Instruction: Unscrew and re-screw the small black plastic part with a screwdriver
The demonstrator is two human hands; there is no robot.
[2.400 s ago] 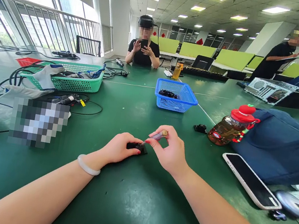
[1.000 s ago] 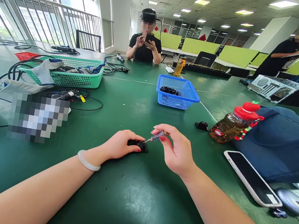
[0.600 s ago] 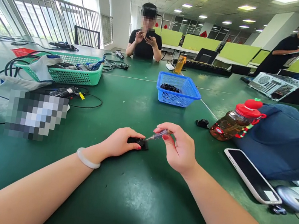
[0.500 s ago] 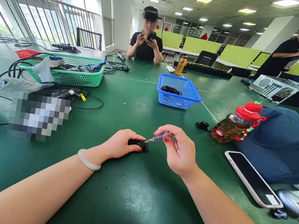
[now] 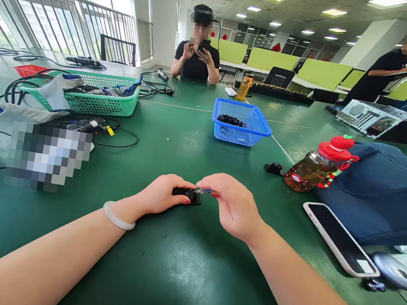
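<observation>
My left hand (image 5: 163, 193) is closed on a small flat black part (image 5: 194, 199), which it holds against the green table (image 5: 176, 268). Only the right end of that part shows between thumb and forefinger. My right hand (image 5: 234, 204) grips a screwdriver with a clear handle (image 5: 205, 191), tilted low so its tip meets the top of the black part. Most of the handle is covered by my fingers, and the exact spot under the tip is too small to make out.
A blue basket (image 5: 241, 125) with black parts stands ahead. Another black piece (image 5: 274, 168) lies near a red-capped bottle (image 5: 316, 163). A phone (image 5: 340, 240) and dark blue bag (image 5: 387, 194) are right. Left is a green basket (image 5: 102, 102) with gloves and cables. A person (image 5: 198, 58) sits opposite.
My right hand has turned over and moved slightly left, laying the screwdriver lower and hiding more of its handle. The left hand still holds the black part. The view has shifted slightly.
</observation>
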